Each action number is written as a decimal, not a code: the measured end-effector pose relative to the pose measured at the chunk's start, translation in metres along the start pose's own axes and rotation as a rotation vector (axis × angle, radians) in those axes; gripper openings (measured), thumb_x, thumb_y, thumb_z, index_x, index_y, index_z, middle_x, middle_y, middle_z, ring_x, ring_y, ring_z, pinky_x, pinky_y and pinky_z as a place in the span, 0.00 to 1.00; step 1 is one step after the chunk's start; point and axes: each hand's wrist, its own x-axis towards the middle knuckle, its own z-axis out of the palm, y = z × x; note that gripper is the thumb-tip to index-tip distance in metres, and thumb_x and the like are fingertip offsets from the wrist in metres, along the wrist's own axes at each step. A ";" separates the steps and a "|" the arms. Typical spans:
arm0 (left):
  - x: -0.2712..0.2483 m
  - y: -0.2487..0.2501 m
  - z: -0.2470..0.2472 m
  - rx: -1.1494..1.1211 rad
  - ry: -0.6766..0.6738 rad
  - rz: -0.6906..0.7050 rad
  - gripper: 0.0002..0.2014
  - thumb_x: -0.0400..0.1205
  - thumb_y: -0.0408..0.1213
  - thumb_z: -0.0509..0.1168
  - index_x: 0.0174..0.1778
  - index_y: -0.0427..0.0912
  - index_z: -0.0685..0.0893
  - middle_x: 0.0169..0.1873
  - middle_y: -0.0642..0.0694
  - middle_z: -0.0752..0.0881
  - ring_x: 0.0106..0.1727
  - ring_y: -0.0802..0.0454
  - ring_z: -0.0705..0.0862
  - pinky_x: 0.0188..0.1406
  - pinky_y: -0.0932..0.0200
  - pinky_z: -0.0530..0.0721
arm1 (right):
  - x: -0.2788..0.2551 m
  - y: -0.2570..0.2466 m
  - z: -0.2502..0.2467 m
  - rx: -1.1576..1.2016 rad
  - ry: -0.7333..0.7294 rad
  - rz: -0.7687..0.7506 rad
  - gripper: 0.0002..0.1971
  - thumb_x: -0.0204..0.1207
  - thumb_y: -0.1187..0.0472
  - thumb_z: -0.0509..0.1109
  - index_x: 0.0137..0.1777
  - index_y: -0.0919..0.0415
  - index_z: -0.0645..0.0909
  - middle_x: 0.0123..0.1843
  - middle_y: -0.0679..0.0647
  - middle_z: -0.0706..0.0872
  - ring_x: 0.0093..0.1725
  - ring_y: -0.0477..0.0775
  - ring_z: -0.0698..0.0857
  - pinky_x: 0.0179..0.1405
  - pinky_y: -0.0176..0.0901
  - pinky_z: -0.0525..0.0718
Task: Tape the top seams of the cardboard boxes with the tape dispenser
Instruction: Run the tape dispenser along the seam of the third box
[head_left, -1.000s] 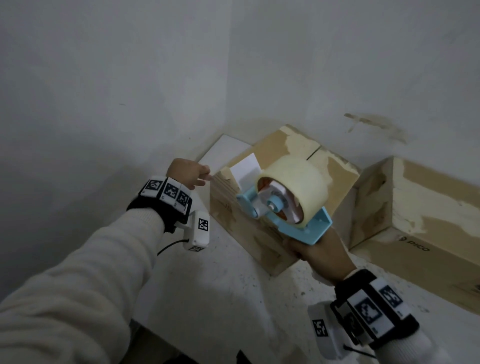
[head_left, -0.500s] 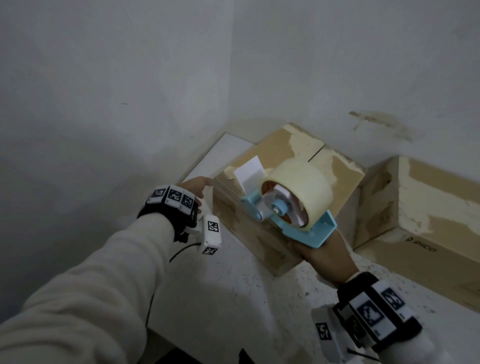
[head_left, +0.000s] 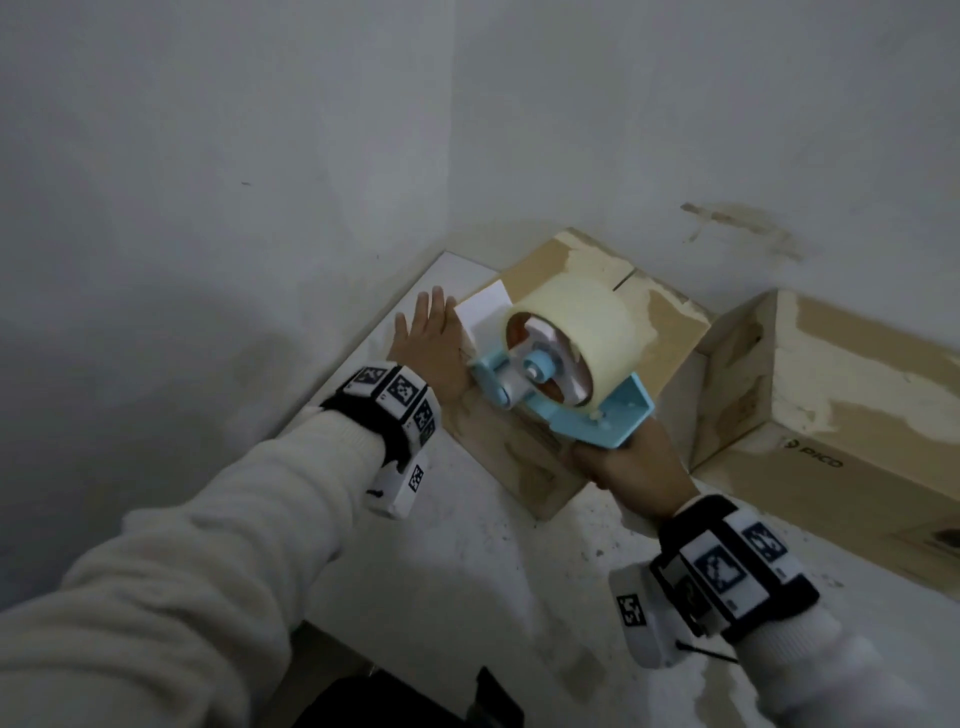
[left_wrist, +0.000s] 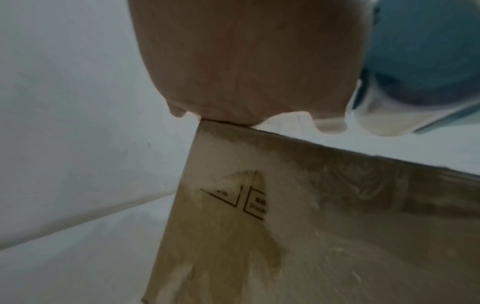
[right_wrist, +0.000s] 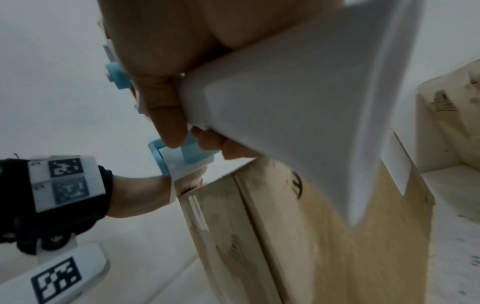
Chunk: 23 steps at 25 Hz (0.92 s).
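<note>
A worn cardboard box (head_left: 670, 332) sits in the corner of the white table, its top seam running toward the wall. My left hand (head_left: 427, 338) lies flat with straight fingers on the box's near-left top corner; in the left wrist view the palm (left_wrist: 246, 61) presses on the box edge (left_wrist: 285, 226). My right hand (head_left: 634, 462) grips the handle of a blue tape dispenser (head_left: 602, 421), whose cream tape roll (head_left: 571, 332) hovers over the box top. In the right wrist view my fingers (right_wrist: 166, 115) curl round the white handle (right_wrist: 311, 102). Where the dispenser's front meets the box is hidden.
A second, larger cardboard box (head_left: 841, 395) stands to the right, close to the first. White walls close in the corner behind and to the left. The speckled white table (head_left: 467, 545) stretches toward me, with its edge at the lower left.
My left hand rose from beside the box's left corner and now lies flat on the box top. The dispenser stays over the box, shifted only slightly.
</note>
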 end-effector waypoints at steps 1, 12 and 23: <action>0.001 0.000 0.000 0.035 -0.012 -0.013 0.41 0.82 0.50 0.58 0.82 0.36 0.42 0.83 0.40 0.40 0.84 0.42 0.41 0.81 0.39 0.43 | -0.003 0.000 -0.005 -0.006 -0.004 0.026 0.12 0.62 0.60 0.75 0.37 0.40 0.78 0.26 0.34 0.84 0.25 0.35 0.80 0.30 0.39 0.75; 0.000 0.009 -0.005 0.105 -0.127 -0.055 0.77 0.44 0.88 0.46 0.82 0.38 0.35 0.83 0.43 0.36 0.84 0.45 0.38 0.80 0.33 0.40 | -0.113 0.043 -0.090 -0.079 0.057 0.298 0.11 0.64 0.80 0.71 0.32 0.63 0.77 0.21 0.49 0.76 0.19 0.44 0.71 0.28 0.48 0.72; -0.074 0.111 0.043 0.230 -0.147 0.264 0.37 0.86 0.52 0.47 0.82 0.36 0.37 0.82 0.39 0.35 0.83 0.41 0.34 0.80 0.39 0.39 | -0.119 0.059 -0.081 -0.090 0.069 0.248 0.08 0.64 0.78 0.71 0.42 0.71 0.80 0.31 0.65 0.81 0.25 0.48 0.75 0.27 0.45 0.74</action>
